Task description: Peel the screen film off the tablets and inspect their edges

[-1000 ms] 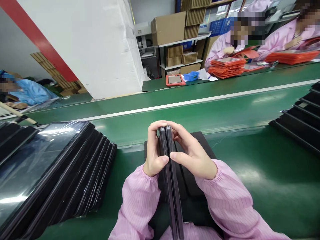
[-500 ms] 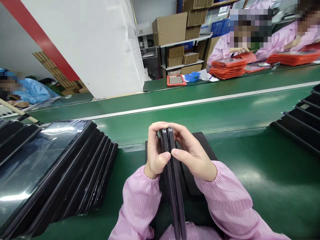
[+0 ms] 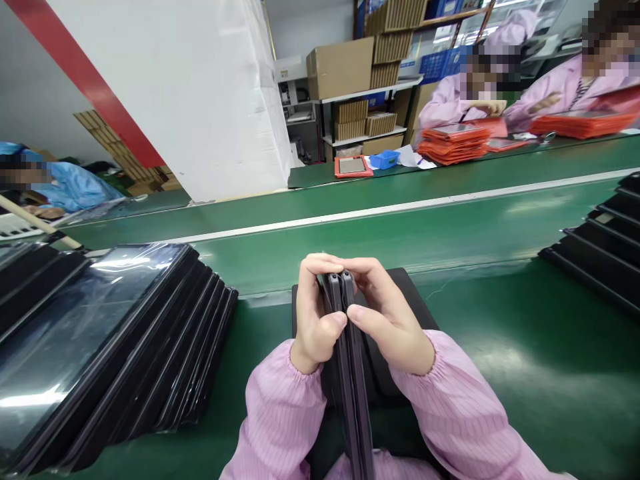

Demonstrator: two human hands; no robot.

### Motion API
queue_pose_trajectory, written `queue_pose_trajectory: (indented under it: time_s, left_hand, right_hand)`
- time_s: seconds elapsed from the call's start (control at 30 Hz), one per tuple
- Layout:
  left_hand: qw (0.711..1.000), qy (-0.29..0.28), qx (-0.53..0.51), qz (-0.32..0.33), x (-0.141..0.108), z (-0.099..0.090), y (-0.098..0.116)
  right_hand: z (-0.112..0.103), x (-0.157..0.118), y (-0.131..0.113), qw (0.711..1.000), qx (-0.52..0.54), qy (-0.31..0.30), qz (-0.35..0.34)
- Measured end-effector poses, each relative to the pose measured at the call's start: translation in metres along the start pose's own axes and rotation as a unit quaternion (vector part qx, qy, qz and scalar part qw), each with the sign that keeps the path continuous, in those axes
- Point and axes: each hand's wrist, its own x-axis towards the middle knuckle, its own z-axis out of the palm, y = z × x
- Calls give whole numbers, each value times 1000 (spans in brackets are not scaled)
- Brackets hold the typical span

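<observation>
Hands sit a bit lower in the head-cam view than a second ago, and the whole room has shifted with them, so the pair of dark tablet-sized slabs (image 3: 351,380) stays gripped on edge, right between the wrists. Can't tell if that's two separate slabs or one folded case. The left hand (image 3: 314,319) and right hand (image 3: 391,323) are both closed around it, fingers (image 3: 373,275) curled over the top edge and thumbs (image 3: 353,315) pressing in from either side, nearly meeting at the seam. It's held over a black pad (image 3: 407,293) on the green conveyor belt (image 3: 525,333), and I can't tell whether its lower end touches anything. As far as progress goes, this pair is in hand, while the row of black tablet-sized cases (image 3: 150,333) on the left, under glossy plastic film, still leans in a thick stack, and the row of black slabs (image 3: 600,247) on the right runs out of frame. Across the line, a co-worker's sleeve (image 3: 440,107) sits behind stacked orange trays (image 3: 453,143), with a blue basket (image 3: 384,159) off to the side.
</observation>
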Motion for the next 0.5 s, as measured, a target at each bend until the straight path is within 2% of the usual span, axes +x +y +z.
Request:
queue_pose_trajectory:
  time_s: [0.33,0.4,0.5]
  left_hand:
    - [1000,17,-1,1,-4,6,2]
    - [997,72,-14,15,-7,10,-2]
    - [965,259,-22,39,-17,9,-16]
  right_hand:
    - [3,-3,0,1000,6,13,-4]
    - [3,-2,-1,1000,1,23,-10]
    - [1,-1,-6,998,-43,38,-10]
